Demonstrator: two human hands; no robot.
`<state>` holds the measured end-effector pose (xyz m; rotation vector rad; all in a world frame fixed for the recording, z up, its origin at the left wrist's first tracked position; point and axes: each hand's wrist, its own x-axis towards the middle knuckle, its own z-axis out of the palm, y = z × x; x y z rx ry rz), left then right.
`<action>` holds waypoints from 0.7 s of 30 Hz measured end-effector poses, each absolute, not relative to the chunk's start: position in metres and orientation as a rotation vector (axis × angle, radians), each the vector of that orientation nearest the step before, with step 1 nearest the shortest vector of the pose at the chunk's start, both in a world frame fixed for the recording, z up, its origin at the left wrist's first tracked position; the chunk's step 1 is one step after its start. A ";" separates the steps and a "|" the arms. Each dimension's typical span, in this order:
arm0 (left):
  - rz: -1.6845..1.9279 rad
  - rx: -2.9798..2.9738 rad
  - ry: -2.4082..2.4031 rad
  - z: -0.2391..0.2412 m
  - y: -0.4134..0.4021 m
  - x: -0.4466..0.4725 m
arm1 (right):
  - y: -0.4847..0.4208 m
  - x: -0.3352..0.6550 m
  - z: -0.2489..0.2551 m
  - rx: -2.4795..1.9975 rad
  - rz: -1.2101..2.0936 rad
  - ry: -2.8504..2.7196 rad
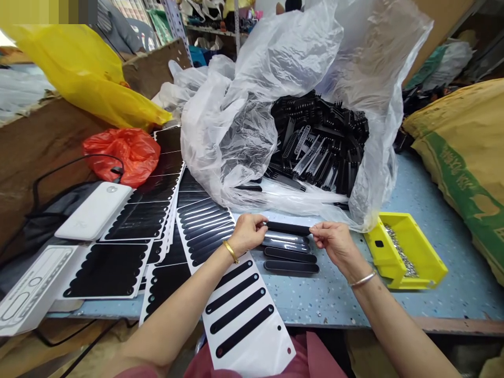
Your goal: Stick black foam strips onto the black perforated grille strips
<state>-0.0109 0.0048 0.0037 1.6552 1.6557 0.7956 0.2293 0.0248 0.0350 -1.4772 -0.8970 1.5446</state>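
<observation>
A thin black strip (288, 228) with its ends pinched in both hands stretches level above the table. My left hand (249, 232), a gold bangle at its wrist, grips one end; my right hand (333, 242), with a silver bangle, grips the other. Just below lie several long black plastic pieces with rounded ends, among them a glossy piece (286, 242) and a matte piece (291, 267). Under my left forearm a white backing sheet (271, 344) carries black strips like the held one, with bare white gaps near its lower end.
A clear plastic bag (212, 142) full of black plastic parts stands behind the hands. On the right is a yellow bin (427, 257) of small metal pieces. Stacked black-strip sheets (106, 270), a white power bank (94, 211), a white box (37, 289) and a red bag (122, 155) occupy the left.
</observation>
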 end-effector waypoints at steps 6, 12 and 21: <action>0.775 1.655 1.655 0.005 0.005 -0.011 | 0.026 0.230 0.030 -1.484 1.544 -0.904; 0.816 1.644 1.642 0.004 0.006 -0.012 | 0.026 0.230 0.029 -1.496 1.539 -0.898; 0.803 1.639 1.619 0.006 0.009 -0.013 | 0.027 0.229 0.030 -1.502 1.555 -0.899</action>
